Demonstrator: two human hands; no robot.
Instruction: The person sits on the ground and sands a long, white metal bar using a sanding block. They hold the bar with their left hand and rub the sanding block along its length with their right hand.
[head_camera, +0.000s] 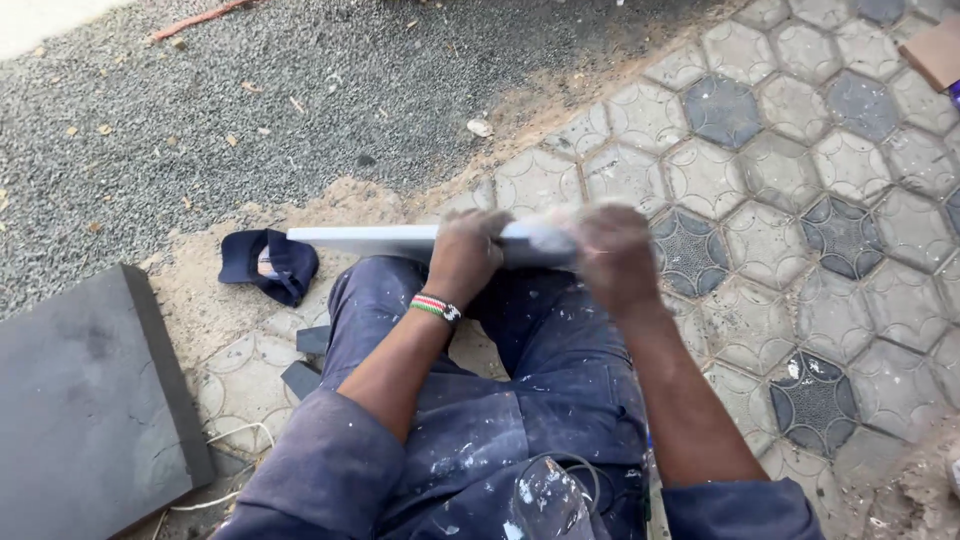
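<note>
At far left lies a dark grey slab (85, 390) on the ground, with a dark blue cap (270, 264) beyond it. A flat white board (370, 240) rests edge-on across the person's knees, its free end projecting leftward past the grip. The left hand (465, 255), a beaded wristband (435, 307) at its wrist, is closed over the board's top edge. The right hand (612, 255), blurred, is closed at the board's right end; what it holds cannot be told. Hexagonal paving (800, 200) lies at right.
</note>
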